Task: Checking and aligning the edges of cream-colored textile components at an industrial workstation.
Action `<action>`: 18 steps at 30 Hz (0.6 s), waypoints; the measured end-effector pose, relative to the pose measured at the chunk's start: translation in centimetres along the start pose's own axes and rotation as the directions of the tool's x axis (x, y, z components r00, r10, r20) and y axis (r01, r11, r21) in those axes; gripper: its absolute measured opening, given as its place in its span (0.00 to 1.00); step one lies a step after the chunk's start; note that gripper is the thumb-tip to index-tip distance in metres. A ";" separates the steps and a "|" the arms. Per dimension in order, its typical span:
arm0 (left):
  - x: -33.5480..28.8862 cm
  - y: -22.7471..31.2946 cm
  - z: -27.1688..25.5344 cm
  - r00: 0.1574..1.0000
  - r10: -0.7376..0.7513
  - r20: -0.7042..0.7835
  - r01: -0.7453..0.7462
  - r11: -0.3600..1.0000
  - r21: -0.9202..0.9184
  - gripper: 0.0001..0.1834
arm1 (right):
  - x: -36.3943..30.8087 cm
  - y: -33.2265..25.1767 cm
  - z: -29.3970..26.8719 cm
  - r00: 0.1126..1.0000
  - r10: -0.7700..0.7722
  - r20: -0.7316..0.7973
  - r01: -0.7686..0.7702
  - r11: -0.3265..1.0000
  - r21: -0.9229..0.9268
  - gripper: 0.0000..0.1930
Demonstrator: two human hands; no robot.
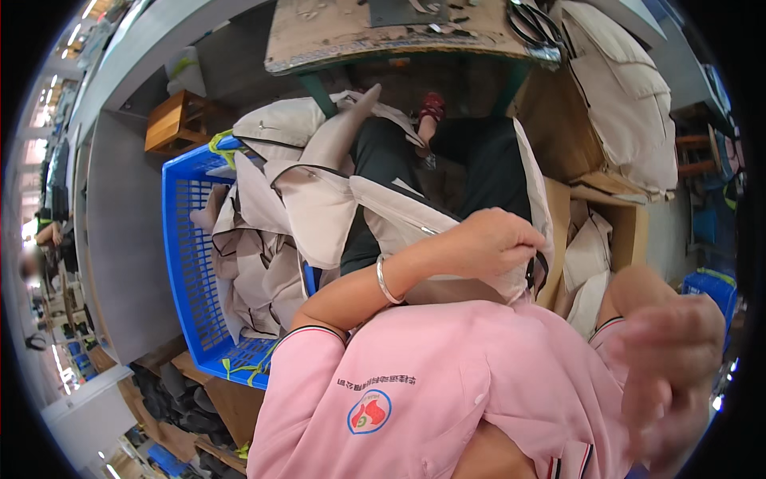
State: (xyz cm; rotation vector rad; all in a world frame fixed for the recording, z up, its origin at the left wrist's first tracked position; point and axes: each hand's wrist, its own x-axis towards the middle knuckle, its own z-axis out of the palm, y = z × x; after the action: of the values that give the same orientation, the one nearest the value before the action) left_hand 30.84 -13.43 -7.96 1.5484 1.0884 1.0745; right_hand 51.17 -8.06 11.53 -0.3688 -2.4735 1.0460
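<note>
At the left stands a blue plastic basket [182, 247], filled with beige fabric pieces [267, 283] with dark edging. To the right of it, a similar beige fabric panel [383, 209] lies across the person's lap. The left hand [501, 243] is above it, its grip closed on the panel's right part. Farthest right, the right hand [670, 359] is raised near the camera, blurred; I cannot tell if its grip is released or clenched.

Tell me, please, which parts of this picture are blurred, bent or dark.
Head view, right: the right hand is blurred, the left hand sharper; head view, upper left: a pale grey beam curves strongly; head view, top: dim under the wooden table; head view, corners: black.
</note>
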 end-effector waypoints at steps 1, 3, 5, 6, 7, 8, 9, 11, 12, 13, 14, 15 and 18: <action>-1.0 0.1 -0.5 1.000 0.002 -0.003 -0.002 1.000 0.022 0.11 | 1.8 -0.4 1.0 1.000 0.000 0.020 0.000 1.000 -0.012 0.11; 0.0 0.9 0.3 0.991 0.133 0.033 -0.134 0.991 0.030 0.10 | 5.2 3.4 1.6 0.902 -0.355 0.246 0.417 0.862 -0.289 0.17; -0.9 1.5 -1.1 0.980 0.083 0.179 -0.095 0.994 0.055 0.09 | 8.2 9.8 4.8 0.856 -0.303 0.419 0.338 0.941 -0.010 0.20; -0.9 1.9 -1.3 0.980 0.097 0.172 -0.107 0.993 0.054 0.09 | 8.3 11.7 5.4 0.852 -0.303 0.428 0.344 0.939 -0.020 0.20; -0.9 2.1 -1.6 0.982 0.085 0.170 -0.103 0.989 0.105 0.10 | 8.1 13.8 5.5 0.746 -0.228 0.626 0.222 0.971 0.089 0.19; -0.9 2.4 -1.9 0.984 0.070 0.164 -0.096 0.983 0.157 0.10 | 8.1 15.0 5.0 0.584 -0.175 0.793 0.074 0.984 0.163 0.19; -0.7 2.6 -2.4 0.982 -0.011 0.190 -0.035 0.970 0.239 0.11 | 7.8 15.3 4.0 0.581 -0.175 0.795 0.082 0.984 0.157 0.19; -0.4 2.0 -2.2 1.000 0.017 0.011 -0.019 0.969 0.248 0.10 | 6.5 14.9 2.0 0.655 0.158 0.739 0.105 0.949 -0.296 0.13; -0.2 1.5 -2.0 0.986 0.037 -0.162 0.005 0.968 0.251 0.10 | 6.4 14.3 1.2 0.657 0.158 0.738 0.106 0.949 -0.298 0.13; 0.1 1.0 -2.5 0.973 0.008 -0.232 0.043 0.976 0.216 0.13 | 6.3 13.7 0.3 0.739 0.271 0.617 0.123 0.846 -0.518 0.11; 0.8 0.9 -3.0 0.976 0.020 -0.218 0.028 0.977 0.213 0.13 | 5.9 12.8 -0.7 0.812 0.362 0.458 0.101 0.685 -0.721 0.10; 1.5 0.9 -3.8 0.976 -0.049 -0.212 0.100 0.965 0.241 0.14 | 5.5 11.4 -0.5 0.850 0.366 0.379 0.095 0.601 -0.793 0.09; 4.2 0.2 -5.6 0.983 -0.048 -0.177 0.099 0.950 0.296 0.16 | 2.8 10.7 0.1 0.743 0.472 0.474 0.134 0.588 -0.797 0.13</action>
State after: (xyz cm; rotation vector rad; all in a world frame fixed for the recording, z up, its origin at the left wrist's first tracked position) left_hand 26.44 -8.36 -6.15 1.6614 1.4728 1.0364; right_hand 49.46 0.28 4.45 -0.6141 -3.5475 -0.0599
